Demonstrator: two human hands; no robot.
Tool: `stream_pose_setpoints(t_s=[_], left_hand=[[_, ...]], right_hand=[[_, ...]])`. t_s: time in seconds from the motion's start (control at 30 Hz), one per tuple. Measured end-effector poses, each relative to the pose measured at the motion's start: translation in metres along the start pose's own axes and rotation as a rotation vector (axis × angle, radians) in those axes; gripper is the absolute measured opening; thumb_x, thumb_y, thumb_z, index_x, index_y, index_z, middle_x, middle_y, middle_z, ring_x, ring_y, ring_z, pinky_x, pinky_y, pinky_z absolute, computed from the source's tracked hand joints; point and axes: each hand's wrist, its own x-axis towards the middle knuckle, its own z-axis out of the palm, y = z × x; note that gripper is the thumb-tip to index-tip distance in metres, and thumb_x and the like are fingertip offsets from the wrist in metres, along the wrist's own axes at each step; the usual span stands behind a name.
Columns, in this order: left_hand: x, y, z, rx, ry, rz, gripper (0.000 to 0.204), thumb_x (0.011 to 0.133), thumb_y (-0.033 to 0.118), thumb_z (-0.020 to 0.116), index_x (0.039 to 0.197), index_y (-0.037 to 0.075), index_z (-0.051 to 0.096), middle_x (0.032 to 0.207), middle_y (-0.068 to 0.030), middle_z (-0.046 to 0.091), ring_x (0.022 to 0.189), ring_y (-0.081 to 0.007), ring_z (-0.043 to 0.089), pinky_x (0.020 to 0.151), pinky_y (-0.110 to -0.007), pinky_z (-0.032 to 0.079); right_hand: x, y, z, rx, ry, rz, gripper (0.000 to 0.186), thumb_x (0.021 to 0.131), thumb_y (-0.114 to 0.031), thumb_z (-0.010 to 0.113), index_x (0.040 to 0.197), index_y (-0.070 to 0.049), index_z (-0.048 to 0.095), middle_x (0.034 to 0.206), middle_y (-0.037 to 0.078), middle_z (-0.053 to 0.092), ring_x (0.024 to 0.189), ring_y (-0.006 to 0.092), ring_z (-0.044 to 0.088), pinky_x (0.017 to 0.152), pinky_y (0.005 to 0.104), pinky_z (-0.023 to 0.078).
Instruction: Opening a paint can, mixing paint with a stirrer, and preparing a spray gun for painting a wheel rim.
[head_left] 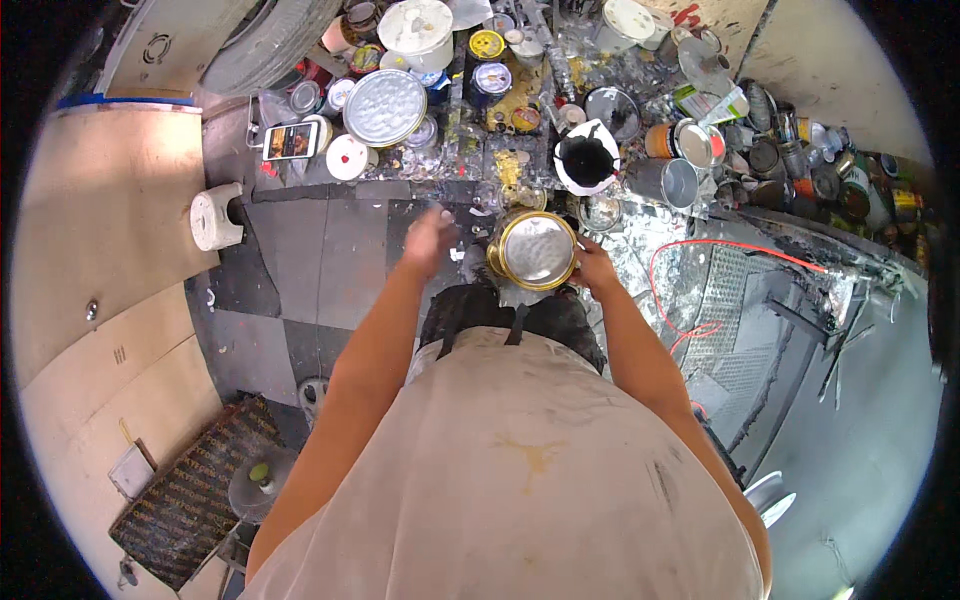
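Note:
A round metal paint can point(540, 248) with a golden rim and a silvery grey top is in front of me, just past my knees. My right hand point(594, 266) grips its right side. To the left of the can, and apart from it, my left hand point(428, 240) is smeared by motion, so its fingers cannot be made out. Beyond the can stands a white container with a black inside point(587, 160). A clear, see-through cup point(600, 212) is just right of the can's far edge.
A paint-stained bench point(510, 165) crosses the far side, crowded with cans, tubs and lids. A phone point(290, 142) leans at its left end. A white stool point(216, 217) is at the left wall. A red hose point(690, 243) curls across the floor at right.

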Motion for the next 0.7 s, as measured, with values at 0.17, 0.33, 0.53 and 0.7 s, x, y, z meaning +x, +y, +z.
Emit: stream_pose_setpoints(t_s=[0.17, 0.33, 0.53, 0.7], left_hand=[[-0.04, -0.069, 0.021, 0.956, -0.203, -0.045, 0.09, 0.089, 0.045, 0.079, 0.157, 0.005, 0.037, 0.148, -0.0239, 0.057, 0.131, -0.0408, 0.059, 0.11, -0.047, 0.048], [-0.039, -0.095, 0.036, 1.26, -0.256, 0.154, 0.125, 0.074, 0.035, 0.092, 0.167, 0.016, 0.01, 0.144, -0.0281, 0.058, 0.132, -0.046, 0.057, 0.111, -0.05, 0.048], [-0.034, -0.092, 0.058, 1.201, -0.224, 0.144, 0.123, 0.069, 0.028, 0.093, 0.165, 0.018, 0.017, 0.151, -0.029, 0.05, 0.135, -0.0446, 0.055, 0.113, -0.048, 0.047], [-0.037, -0.111, 0.057, 1.13, -0.22, 0.138, 0.136, 0.063, 0.032, 0.093, 0.167, 0.013, 0.008, 0.142, -0.0305, 0.059, 0.129, -0.047, 0.059, 0.11, -0.049, 0.048]], right_hand=[[0.0, 0.002, -0.001, -0.295, 0.033, -0.104, 0.045, 0.103, -0.032, 0.062, 0.145, -0.017, 0.062, 0.113, 0.008, 0.074, 0.086, 0.0179, 0.07, 0.077, 0.037, 0.061], [0.031, 0.023, -0.023, -0.431, -0.007, -0.28, 0.047, 0.105, -0.027, 0.058, 0.151, -0.016, 0.056, 0.117, 0.009, 0.071, 0.084, 0.0162, 0.069, 0.069, 0.0336, 0.061], [0.027, 0.016, -0.047, -0.546, -0.166, -0.344, 0.075, 0.087, -0.029, 0.068, 0.157, -0.013, 0.047, 0.147, 0.023, 0.059, 0.13, 0.0337, 0.062, 0.107, 0.0386, 0.051], [0.029, -0.017, -0.063, -1.014, -0.3, -0.397, 0.096, 0.077, -0.023, 0.077, 0.162, -0.012, 0.033, 0.157, 0.024, 0.048, 0.144, 0.0394, 0.047, 0.117, 0.0426, 0.043]])
